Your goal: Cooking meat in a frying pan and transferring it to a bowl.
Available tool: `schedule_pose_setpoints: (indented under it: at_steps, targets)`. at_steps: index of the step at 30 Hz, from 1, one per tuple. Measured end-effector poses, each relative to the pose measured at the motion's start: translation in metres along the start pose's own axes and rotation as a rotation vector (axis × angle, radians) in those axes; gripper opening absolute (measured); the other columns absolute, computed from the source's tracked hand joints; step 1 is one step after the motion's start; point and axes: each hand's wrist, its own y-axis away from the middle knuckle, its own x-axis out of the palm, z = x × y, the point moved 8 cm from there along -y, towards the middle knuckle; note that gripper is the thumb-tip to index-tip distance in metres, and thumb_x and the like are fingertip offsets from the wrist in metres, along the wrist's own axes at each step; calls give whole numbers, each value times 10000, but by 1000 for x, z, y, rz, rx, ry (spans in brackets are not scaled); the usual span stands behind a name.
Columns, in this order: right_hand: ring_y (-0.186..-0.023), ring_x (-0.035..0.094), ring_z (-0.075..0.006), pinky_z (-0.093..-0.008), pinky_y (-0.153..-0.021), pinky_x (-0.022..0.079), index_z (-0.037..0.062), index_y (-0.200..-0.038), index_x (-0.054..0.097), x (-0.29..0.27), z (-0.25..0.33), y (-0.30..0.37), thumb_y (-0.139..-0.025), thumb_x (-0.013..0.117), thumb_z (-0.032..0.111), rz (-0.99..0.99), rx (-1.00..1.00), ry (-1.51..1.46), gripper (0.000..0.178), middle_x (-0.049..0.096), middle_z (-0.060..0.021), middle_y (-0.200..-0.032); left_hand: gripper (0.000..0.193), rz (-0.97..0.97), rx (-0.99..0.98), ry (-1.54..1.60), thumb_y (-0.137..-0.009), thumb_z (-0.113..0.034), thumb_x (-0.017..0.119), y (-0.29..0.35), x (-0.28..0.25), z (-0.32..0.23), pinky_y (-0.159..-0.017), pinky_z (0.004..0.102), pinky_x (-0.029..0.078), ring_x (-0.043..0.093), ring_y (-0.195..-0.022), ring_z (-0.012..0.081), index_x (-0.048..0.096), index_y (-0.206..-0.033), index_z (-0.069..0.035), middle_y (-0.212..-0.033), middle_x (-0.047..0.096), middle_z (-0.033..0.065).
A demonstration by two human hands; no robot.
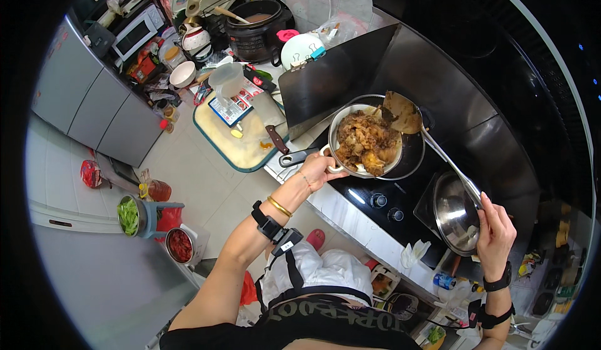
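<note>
Left hand (318,169) is gripping the side handle of a white round bowl (350,162) heaped with brown cooked food (368,142), fingers curled about the handle, thumb on top. The bowl is sitting tilted inside the rim of a dark round frying pan (410,156) on the black glass stove top (375,206).

Right hand (494,236) is clenching the end of a long steel ladle (404,113); its scoop is resting against the far edge of the bowl, on the food.

Judgement on doing this well: the bowl is looking full, so keeping it level and pressed low against the pan would limit spills; the ladle is probably best drawn in short pulls toward the bowl's middle, not over the rim.

Pose: left forearm is reaching up and forward from the lower edge, wrist bent inward, wearing a gold bangle (279,206) and a black strap (268,222). Right arm is coming up at the right, elbow low, wrist cocked back, black band (501,283) on it.

Around: a steel lid (456,212) is lying on the stove near the right hand; a cream cutting board with a knife (241,138) is lying left of the pan; a black rice cooker (258,27) is standing beyond.
</note>
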Motion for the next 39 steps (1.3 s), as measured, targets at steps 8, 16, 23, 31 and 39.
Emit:
schedule_pose_setpoints:
  at_steps: [8,16,23,31,39]
  targets:
    - [-386,253,-1,-171,-361,168,-22,-1224,569,77,-110,38,-952,516,204,384,904,-1067,358,574,-11,-680,460,74,-25,63,-793,93,427,10,3,12,-924,470,536,590,-1090,307,441,-1244,4,-1210,543,146]
    - [-491,479,-64,-212,-481,366,-11,-1053,680,113,-161,-56,-899,582,167,463,683,-704,255,626,-25,-666,428,-35,-2,-42,-780,90,436,53,-19,5,-924,452,539,602,-1070,289,460,-1201,17,-1192,557,134]
    - [-766,672,-316,-362,-706,523,30,-956,712,176,-158,-151,-793,621,138,409,169,-24,215,679,-183,-790,401,-162,-31,10,-786,111,423,109,-23,9,-876,429,568,627,-1016,278,470,-1181,62,-1134,588,153]
    - [-715,640,-308,-397,-652,510,144,-999,722,175,-81,-163,-812,638,159,345,-176,78,205,667,-102,-772,397,-210,-71,44,-763,112,452,131,-37,30,-846,403,583,646,-848,182,496,-1150,34,-968,605,83]
    - [-599,665,-181,-297,-621,509,-49,-952,698,147,-165,-125,-803,606,89,637,333,-231,223,671,-136,-664,374,-187,-94,11,-778,99,472,123,-31,26,-831,391,588,647,-854,177,510,-1143,28,-975,605,73]
